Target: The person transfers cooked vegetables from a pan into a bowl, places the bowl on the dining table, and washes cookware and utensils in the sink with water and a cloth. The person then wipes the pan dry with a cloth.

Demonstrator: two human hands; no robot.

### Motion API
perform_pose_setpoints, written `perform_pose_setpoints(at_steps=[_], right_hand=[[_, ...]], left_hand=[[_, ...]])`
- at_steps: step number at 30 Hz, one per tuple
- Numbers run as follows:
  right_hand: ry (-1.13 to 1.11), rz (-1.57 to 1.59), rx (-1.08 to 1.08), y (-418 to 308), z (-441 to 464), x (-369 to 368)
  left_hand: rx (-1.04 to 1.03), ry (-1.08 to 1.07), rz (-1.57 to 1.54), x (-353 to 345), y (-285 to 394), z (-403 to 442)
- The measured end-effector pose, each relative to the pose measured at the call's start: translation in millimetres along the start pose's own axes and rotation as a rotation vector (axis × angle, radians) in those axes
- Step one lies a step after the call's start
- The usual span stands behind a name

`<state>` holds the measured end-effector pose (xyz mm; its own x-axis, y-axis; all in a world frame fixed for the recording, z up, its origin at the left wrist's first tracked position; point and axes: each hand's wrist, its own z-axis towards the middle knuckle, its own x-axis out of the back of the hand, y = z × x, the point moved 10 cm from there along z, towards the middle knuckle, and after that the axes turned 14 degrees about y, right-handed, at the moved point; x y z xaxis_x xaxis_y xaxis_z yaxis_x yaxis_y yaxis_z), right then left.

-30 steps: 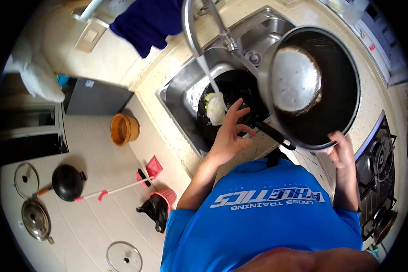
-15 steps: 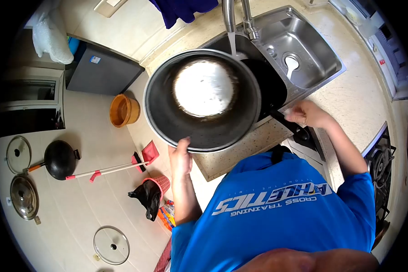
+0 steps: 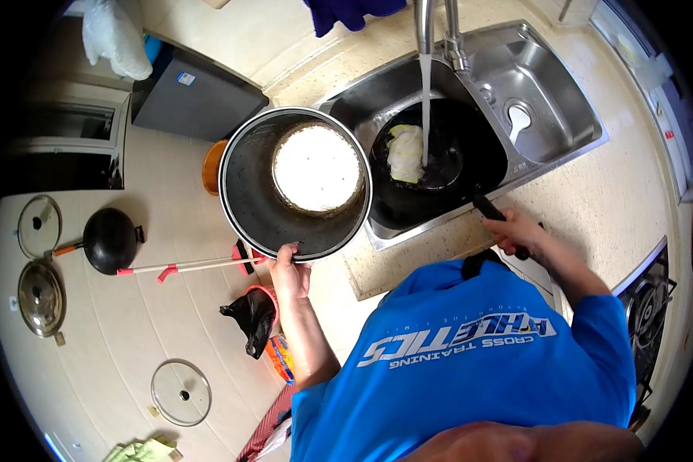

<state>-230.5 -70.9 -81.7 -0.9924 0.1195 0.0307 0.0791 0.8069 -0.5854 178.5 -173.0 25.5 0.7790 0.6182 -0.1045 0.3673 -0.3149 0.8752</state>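
My left hand (image 3: 289, 276) is closed on the rim of a deep dark-grey pot (image 3: 246, 192). The pot tilts at the left of the sink, its shiny bottom inside facing me. Over at the right, my right hand (image 3: 520, 232) grips the black handle of a black pan (image 3: 473, 150). That pan sits in the left basin of the sink (image 3: 389, 240). A wet whitish-yellow cloth (image 3: 405, 154) lies in the pan. Water streams from the faucet (image 3: 425, 31) into the pan beside the cloth.
A white spoon-like utensil (image 3: 519, 119) rests by the right basin's drain. The gas stove (image 3: 647, 308) is at the far right. Below on the left are a wooden bucket (image 3: 212, 168), a bin with a black bag (image 3: 250, 319) and a broom (image 3: 200, 266). A wok (image 3: 109, 240) and lids hang there.
The pot has moved left, away from above the sink, uncovering the pan and cloth. My right hand has closed around the pan's handle. The camera view has shifted slightly.
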Motion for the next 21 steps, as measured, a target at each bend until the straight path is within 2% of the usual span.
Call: perform_pose_setpoints(at_steps=[3, 4, 8, 10, 15, 17, 21], right_hand=[[0.001, -0.011, 0.05, -2, -14, -2], [-0.08, 0.05, 0.08, -8, -26, -8], [0.016, -0.113, 0.155, -16, -63, 4], [-0.047, -0.025, 0.274, -14, -74, 9], [-0.052, 0.183, 0.211, -5, -120, 22], [0.053, 0.283, 0.115, 3, -137, 36], [0.238, 0.275, 0.11, 9, -170, 60]], left_hand=[[0.015, 0.024, 0.078, 1, 7, 4], [0.025, 0.005, 0.07, -1, 7, 8], [-0.01, -0.039, 0.085, -14, 23, 15], [0.005, -0.056, 0.097, -23, 31, 19], [0.054, -0.208, 0.154, -61, 36, 22], [0.07, -0.294, 0.172, -78, 27, 27], [0.196, -0.442, 0.277, -110, -16, 38]])
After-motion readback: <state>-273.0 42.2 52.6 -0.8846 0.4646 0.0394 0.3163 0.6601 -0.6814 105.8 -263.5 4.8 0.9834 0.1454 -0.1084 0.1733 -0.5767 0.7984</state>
